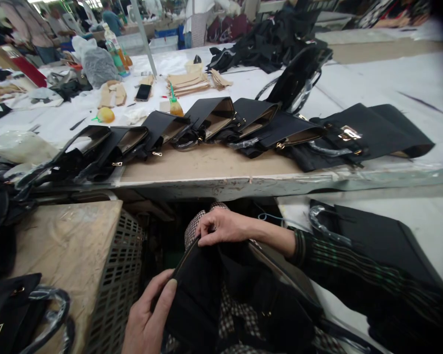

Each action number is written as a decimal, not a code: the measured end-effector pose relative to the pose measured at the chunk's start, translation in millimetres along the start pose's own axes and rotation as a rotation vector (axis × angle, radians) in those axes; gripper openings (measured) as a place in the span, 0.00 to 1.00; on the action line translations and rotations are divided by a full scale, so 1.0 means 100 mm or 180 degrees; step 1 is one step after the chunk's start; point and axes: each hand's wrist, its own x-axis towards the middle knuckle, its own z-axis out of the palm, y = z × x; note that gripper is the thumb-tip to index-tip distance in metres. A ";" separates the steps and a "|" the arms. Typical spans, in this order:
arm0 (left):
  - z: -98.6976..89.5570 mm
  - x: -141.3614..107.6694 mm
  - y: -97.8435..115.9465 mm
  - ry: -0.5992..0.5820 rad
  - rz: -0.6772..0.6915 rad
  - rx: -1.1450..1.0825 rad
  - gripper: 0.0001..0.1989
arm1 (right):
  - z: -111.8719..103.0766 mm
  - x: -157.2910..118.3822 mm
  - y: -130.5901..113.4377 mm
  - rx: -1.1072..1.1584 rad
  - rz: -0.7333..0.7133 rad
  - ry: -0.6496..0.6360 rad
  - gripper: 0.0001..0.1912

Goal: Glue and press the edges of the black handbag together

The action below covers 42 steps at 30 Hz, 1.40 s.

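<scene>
A black handbag [195,300] lies across my lap, its dark lining showing over checked cloth. At the near left end of its edge, my left hand [151,309] pinches the rim between thumb and fingers. Farther up that same edge, my right hand [219,227] grips the rim with curled fingers. Part of the bag's far side runs under my right forearm, and a small metal fitting shows on the lining at lower right. Whether either hand also holds something small is hidden.
Black handbags [210,118] stand in a row along the worktable's front edge [225,187]. A perforated crate [114,270] topped with brown board is at left, with another handbag [15,309] on it. One more black bag [384,241] lies at right. People work in the background.
</scene>
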 end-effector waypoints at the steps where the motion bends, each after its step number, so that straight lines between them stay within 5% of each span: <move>1: 0.00 0.01 0.01 0.0012 0.0012 -0.0018 0.26 | 0.01 0.00 0.00 -0.0089 0.0031 0.0042 0.09; 12: 0.04 0.06 0.03 0.0118 0.0137 0.0054 0.22 | 0.05 0.00 -0.01 -0.0430 0.0039 0.0174 0.10; 20: -0.14 0.26 0.12 -0.0839 -0.0025 -0.0522 0.14 | 0.19 0.05 0.00 -0.0266 0.0129 0.0235 0.11; 23: -0.13 0.41 0.26 -0.1058 0.0317 -0.0084 0.16 | 0.26 0.08 -0.07 -0.0306 0.0122 0.0157 0.13; 27: 0.01 0.50 0.42 -0.0819 0.1052 0.0839 0.17 | 0.31 0.08 -0.13 -0.0305 0.0036 0.0123 0.14; 31: 0.00 0.40 0.35 -0.0640 0.1232 0.1023 0.15 | 0.33 0.04 -0.10 -0.0087 0.0106 0.0035 0.14; 36: -0.20 0.16 0.02 -0.0760 0.0450 0.0313 0.14 | 0.34 0.04 -0.06 -0.0173 0.0073 -0.0022 0.13; 39: -0.21 0.03 -0.12 -0.0425 -0.0194 -0.0574 0.23 | 0.35 0.03 -0.06 -0.0104 0.0056 -0.0022 0.13; 42: -0.17 -0.05 -0.18 0.0027 -0.0389 -0.1070 0.27 | 0.36 0.03 -0.06 0.0007 0.0078 -0.0030 0.13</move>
